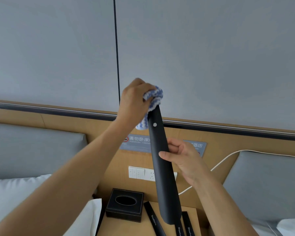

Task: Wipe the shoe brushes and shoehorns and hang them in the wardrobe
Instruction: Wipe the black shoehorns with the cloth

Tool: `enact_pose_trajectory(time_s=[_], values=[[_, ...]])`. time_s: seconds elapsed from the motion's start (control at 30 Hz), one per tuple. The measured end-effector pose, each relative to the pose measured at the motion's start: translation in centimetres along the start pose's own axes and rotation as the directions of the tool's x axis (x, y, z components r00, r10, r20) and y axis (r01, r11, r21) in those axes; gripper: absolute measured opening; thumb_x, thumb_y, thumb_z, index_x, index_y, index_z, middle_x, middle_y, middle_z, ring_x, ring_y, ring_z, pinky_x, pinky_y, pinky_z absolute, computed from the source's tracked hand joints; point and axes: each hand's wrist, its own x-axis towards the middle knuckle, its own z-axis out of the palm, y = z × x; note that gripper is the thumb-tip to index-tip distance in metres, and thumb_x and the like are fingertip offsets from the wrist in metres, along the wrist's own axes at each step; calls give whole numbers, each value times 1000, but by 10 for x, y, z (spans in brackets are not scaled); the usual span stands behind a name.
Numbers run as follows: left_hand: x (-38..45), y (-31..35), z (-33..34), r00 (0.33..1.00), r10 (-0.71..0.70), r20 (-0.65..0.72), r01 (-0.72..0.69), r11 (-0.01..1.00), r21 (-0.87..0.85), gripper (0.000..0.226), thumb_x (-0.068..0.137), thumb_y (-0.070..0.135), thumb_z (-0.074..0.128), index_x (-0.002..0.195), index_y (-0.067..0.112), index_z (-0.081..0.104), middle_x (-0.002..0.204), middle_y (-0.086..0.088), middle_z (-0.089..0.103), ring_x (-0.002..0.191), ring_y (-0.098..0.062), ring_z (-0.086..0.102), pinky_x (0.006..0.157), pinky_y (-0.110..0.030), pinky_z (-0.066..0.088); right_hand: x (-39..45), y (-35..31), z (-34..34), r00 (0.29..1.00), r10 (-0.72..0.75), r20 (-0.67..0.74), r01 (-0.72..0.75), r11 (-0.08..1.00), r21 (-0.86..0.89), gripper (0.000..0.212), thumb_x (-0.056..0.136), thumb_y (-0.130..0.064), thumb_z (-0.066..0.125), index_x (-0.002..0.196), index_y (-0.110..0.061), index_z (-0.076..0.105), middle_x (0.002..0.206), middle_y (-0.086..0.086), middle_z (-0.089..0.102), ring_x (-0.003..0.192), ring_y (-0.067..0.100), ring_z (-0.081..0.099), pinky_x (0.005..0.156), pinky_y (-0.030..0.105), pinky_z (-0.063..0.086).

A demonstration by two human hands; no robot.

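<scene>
Centre frame, L to R: our left hand [134, 101] bunches blue-white cloth [154, 97] round top end of black shoehorn [162, 167]. Right hand [180, 157] pinches shaft mid-length, thumb across front. More shoehorns [154, 220] on nightstand [201, 217], bottom centre. Risk: hard rub w/ light pinch, shoehorn may slip, drop onto those below.

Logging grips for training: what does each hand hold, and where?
Right hand grips the black shoehorn mid-shaft; left hand wraps the blue-white cloth around its top end.
</scene>
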Motion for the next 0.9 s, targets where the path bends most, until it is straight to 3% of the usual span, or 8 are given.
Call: enact_pose_trajectory(time_s=[0.23, 0.4, 0.53, 0.63, 0.7, 0.77, 0.83, 0.9], values=[[28, 8, -7, 996, 80, -43, -79, 997, 23, 26, 77, -5, 61, 97, 2, 75, 94, -18, 64, 80, -29, 64, 69, -27, 44, 11, -20, -2, 998, -64, -27, 63, 997, -33, 30, 87, -3, 70, 110, -22, 72, 104, 3, 77, 98, 20, 73, 78, 27, 59], [-2, 21, 5, 988, 135, 79, -133, 991, -25, 21, 81, 0, 72, 101, 4, 75, 91, -16, 61, 76, -28, 63, 67, -21, 39, 23, -26, -2, 990, -94, -105, 99, 994, 38, 32, 86, -2, 71, 111, -22, 69, 105, 1, 77, 94, 18, 74, 69, 24, 58], [-30, 29, 14, 970, 146, 195, -130, 987, -91, 18, 84, 4, 71, 101, 6, 75, 85, -13, 58, 69, -27, 60, 64, -37, 48, 28, -23, -3, 982, -72, -173, 115, 961, 253, 39, 77, -9, 78, 115, -18, 69, 111, 6, 75, 101, 25, 73, 76, 34, 61], [-42, 29, 15, 961, 122, 246, -101, 990, -97, 17, 84, 5, 71, 100, 8, 75, 84, -10, 57, 68, -25, 59, 65, -40, 50, 24, -17, -5, 995, -27, -99, 73, 862, 502, 49, 76, 0, 74, 123, -14, 66, 116, 13, 71, 106, 30, 70, 82, 40, 59], [-50, 28, 15, 950, 109, 293, -93, 993, -67, 18, 85, 8, 70, 102, 11, 75, 87, -8, 57, 69, -25, 60, 64, -41, 52, 20, -12, -7, 999, -12, -49, 40, 776, 630, 42, 82, 4, 65, 123, -6, 62, 118, 19, 67, 106, 33, 68, 85, 45, 57], [-60, 27, 16, 938, 104, 330, -100, 995, -30, 21, 85, 9, 70, 104, 15, 74, 91, -5, 59, 73, -26, 61, 63, -42, 52, 18, -10, -8, 997, 54, -52, -5, 734, 679, 27, 93, -14, 61, 118, -4, 65, 114, 19, 68, 101, 31, 70, 82, 44, 58], [-70, 26, 18, 926, 129, 354, -135, 991, -9, 22, 83, 10, 70, 104, 18, 73, 94, -3, 60, 75, -24, 60, 59, -41, 52, 19, -9, -7, 986, 147, -80, -46, 698, 714, 38, 96, -35, 61, 116, -4, 71, 107, 16, 73, 94, 29, 73, 74, 40, 60], [-80, 25, 21, 916, 156, 371, -174, 985, 14, 21, 82, 11, 70, 102, 17, 72, 94, -3, 61, 73, -21, 57, 53, -39, 51, 21, -6, -8, 951, 243, -190, -28, 681, 732, 45, 91, -39, 64, 119, -6, 69, 109, 16, 74, 93, 31, 75, 69, 42, 61]])
